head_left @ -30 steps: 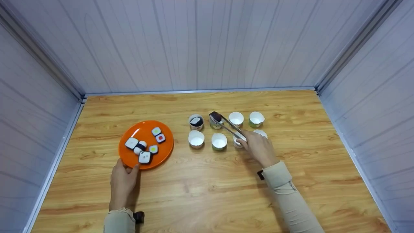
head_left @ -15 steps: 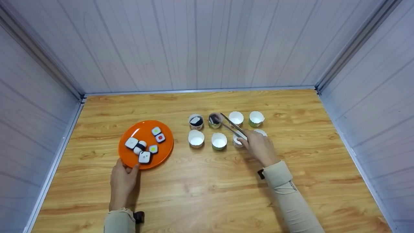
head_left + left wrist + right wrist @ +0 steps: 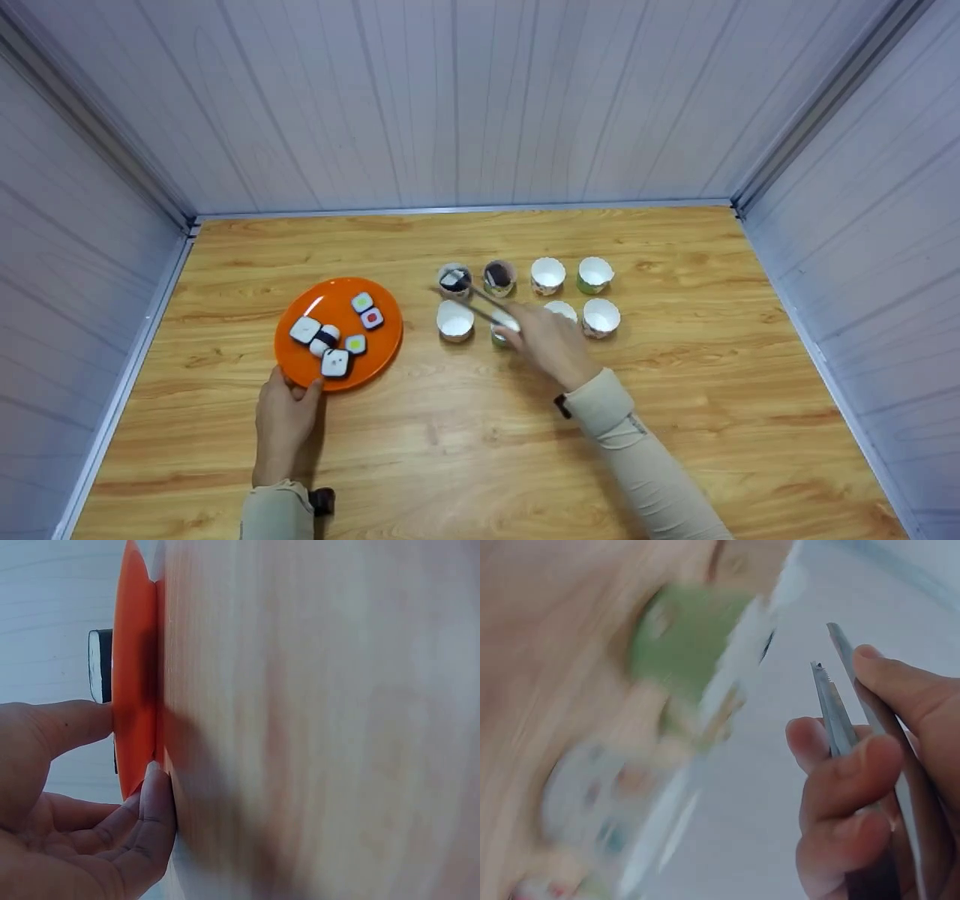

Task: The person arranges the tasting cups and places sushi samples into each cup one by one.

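My left hand point(image 3: 283, 424) grips the near left rim of an orange plate point(image 3: 334, 292). In the left wrist view its thumb lies on top of the rim of the plate point(image 3: 136, 675), with fingers underneath. On the plate sit several toy sushi pieces, among them a white square one point(image 3: 335, 364), a black-banded one point(image 3: 325, 341) and a small roll with a red centre point(image 3: 372, 319). My right hand point(image 3: 555, 343) holds metal tweezers point(image 3: 885, 720), tips apart with nothing between them. In the head view they reach over the left paper cups. A dark sushi piece point(image 3: 498, 274) lies in a back-row cup.
Paper cups stand in two rows right of the plate. The back left cup point(image 3: 448, 292) holds a black and white piece. White insides show in the front left cup point(image 3: 455, 321), the back right cup point(image 3: 595, 271) and the front right cup point(image 3: 601, 316). Panel walls point(image 3: 465, 112) enclose the table.
The tweezers let the dark sushi piece go into the second back-row cup. My right hand then moved left with the tweezers opened. My left hand and the plate stayed put.
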`<action>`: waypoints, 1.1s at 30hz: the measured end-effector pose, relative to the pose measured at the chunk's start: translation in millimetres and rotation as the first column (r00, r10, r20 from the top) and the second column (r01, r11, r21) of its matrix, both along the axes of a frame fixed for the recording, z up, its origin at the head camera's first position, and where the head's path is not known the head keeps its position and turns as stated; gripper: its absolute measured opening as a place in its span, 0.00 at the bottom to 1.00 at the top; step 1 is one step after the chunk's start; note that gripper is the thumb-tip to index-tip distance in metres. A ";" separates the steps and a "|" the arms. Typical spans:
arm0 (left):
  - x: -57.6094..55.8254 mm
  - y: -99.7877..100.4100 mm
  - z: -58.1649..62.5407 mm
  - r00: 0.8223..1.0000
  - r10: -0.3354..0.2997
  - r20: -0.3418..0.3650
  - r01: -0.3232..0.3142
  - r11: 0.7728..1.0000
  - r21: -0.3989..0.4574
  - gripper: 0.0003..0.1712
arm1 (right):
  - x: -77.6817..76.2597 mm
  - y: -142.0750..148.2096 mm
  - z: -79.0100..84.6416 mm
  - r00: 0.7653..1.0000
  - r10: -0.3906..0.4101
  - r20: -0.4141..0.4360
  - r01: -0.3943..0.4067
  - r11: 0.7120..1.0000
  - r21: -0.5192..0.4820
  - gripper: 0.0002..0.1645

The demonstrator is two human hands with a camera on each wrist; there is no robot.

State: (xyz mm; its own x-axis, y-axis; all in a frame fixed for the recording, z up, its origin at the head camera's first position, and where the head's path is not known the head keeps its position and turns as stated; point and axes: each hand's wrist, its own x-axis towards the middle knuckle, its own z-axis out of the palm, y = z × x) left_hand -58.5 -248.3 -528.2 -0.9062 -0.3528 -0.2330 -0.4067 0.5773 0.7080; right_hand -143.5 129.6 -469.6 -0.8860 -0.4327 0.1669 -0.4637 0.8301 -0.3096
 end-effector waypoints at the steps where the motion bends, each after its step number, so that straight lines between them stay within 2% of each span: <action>1: 0.1 0.0 0.4 1.000 0.002 0.004 -0.002 1.000 0.003 0.30 | 2.2 -8.0 -0.7 0.999 0.035 -0.010 -0.035 0.999 -0.002 0.27; 6: -1.1 0.5 0.9 1.000 0.004 0.010 -0.004 1.000 0.017 0.30 | 14.8 -48.0 -4.7 0.983 0.186 0.001 -0.186 0.982 -0.016 0.26; 14: 0.0 3.3 -1.6 1.000 0.004 0.011 -0.004 0.999 0.045 0.31 | 33.6 -92.2 -15.9 0.959 0.283 -0.022 -0.278 0.952 0.128 0.30; 23: -1.7 1.0 1.2 1.000 0.006 -0.011 -0.006 0.999 0.038 0.31 | 34.1 -109.8 -28.2 0.956 0.294 -0.025 -0.280 0.932 0.230 0.26; 29: 1.1 0.2 -0.4 0.998 0.004 -0.059 -0.006 0.999 -0.036 0.30 | 36.4 -117.3 -37.5 0.956 0.289 -0.058 -0.265 0.930 0.255 0.23; 33: 1.5 -0.2 -1.2 0.999 0.008 -0.031 -0.009 1.000 -0.020 0.31 | 37.5 -122.7 -40.9 0.953 0.291 -0.082 -0.260 0.927 0.272 0.22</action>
